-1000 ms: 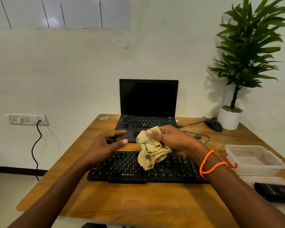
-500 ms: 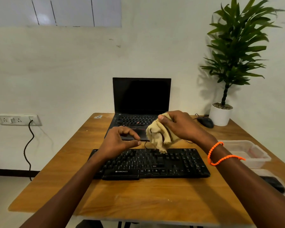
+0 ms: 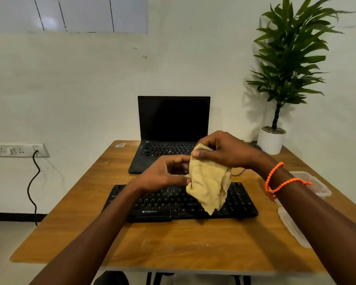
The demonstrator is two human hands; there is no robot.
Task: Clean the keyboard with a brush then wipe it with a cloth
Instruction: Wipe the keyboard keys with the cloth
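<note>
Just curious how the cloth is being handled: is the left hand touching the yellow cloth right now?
Touching. The head view shows the left hand with fingertips pinching the cloth at its left edge.

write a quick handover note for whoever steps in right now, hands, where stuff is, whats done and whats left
Right hand: pinches the top of the beige cloth.
Left hand: pinches the cloth's left edge.
The cloth hangs in the air over the black Zebronics keyboard, which lies on the wooden desk.
No brush in view; brushing cannot be confirmed.
Left: wipe the keyboard with the cloth.
</note>
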